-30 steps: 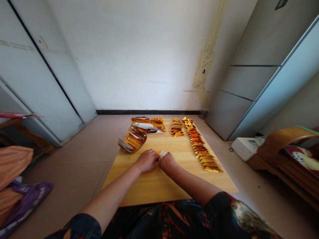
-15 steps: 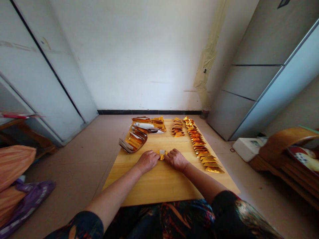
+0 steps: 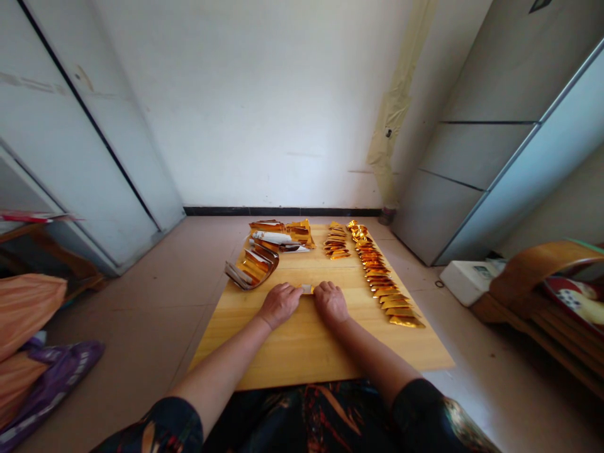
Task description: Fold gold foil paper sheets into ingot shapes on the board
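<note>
Left grip [image 3: 282, 302] and right grip [image 3: 330, 303] are narrowed, with opposite ends of one small foil piece [image 3: 307, 289] held between them; how firmly each end is pinched cannot be told, as the contact is covered from above. All of the work is carried by the counter [image 3: 292, 352], and little margin is left at its edges, so a bump from a leg or elbow could send things to the floor. Its right edge is followed by the long row [image 3: 380, 280] of overlapped gold pieces; if the near end were brushed by the right forearm, the line could be fanned out or pushed over the side. At the far left, the stack [image 3: 283, 238] is loosely laid and could be slid off by a jolt. Beside it, nearer the left edge, the curved bundle [image 3: 252, 267] could be tipped or spilled by a wide sweep of the left arm. Between stack and long row, the short row [image 3: 336, 242] could be mixed into its neighbour by a nudge. Last, the piece itself, set near the counter's middle, pale patch upward, could be torn by uneven pulling, creased crookedly by lopsided pressure, or sprung loose if one end is released early.
</note>
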The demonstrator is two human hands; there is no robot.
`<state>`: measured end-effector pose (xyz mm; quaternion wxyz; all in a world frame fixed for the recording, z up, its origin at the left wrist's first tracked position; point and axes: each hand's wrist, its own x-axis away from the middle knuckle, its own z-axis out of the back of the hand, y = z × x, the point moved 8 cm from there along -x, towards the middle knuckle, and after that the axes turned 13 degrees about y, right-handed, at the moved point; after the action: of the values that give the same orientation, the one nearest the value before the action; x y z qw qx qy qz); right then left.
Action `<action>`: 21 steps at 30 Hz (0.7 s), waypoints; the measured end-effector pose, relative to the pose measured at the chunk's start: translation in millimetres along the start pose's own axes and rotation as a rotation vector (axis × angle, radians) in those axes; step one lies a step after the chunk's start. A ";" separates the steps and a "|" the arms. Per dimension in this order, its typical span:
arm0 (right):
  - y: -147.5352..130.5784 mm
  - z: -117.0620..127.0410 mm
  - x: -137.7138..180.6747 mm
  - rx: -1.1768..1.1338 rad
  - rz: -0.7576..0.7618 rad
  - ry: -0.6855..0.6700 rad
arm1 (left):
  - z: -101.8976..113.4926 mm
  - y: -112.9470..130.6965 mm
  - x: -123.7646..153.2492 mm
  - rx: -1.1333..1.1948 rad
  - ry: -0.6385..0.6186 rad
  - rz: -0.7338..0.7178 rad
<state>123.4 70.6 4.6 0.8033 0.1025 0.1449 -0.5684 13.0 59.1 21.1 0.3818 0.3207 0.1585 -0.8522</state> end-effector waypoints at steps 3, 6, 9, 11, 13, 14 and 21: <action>5.1 0.0 -1.0 -0.040 -0.092 -0.003 | -5.2 -11.3 -0.8 0.071 -0.025 0.187; 9.4 3.1 -1.8 -0.079 -0.143 -0.035 | -11.2 -20.0 -1.3 0.139 -0.049 0.358; 12.1 6.8 -2.5 -0.101 -0.176 -0.057 | -15.3 -24.2 -1.7 0.173 -0.065 0.455; 13.1 7.4 -3.1 -0.110 -0.190 -0.063 | -16.7 -25.4 -2.3 0.186 -0.075 0.478; 14.6 5.5 -3.5 -0.114 -0.205 -0.075 | -17.9 -26.4 -2.9 0.198 -0.091 0.490; 15.5 4.1 -3.8 -0.115 -0.213 -0.081 | -18.4 -27.4 -3.1 0.202 -0.099 0.500; 20.0 1.6 -5.8 -0.096 -0.226 -0.085 | -21.6 -31.3 -2.9 0.223 -0.133 0.562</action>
<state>140.7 81.9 8.2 0.7435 0.0228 0.1482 -0.6517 0.1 92.4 7.8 0.5746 0.3355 -0.0560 -0.7444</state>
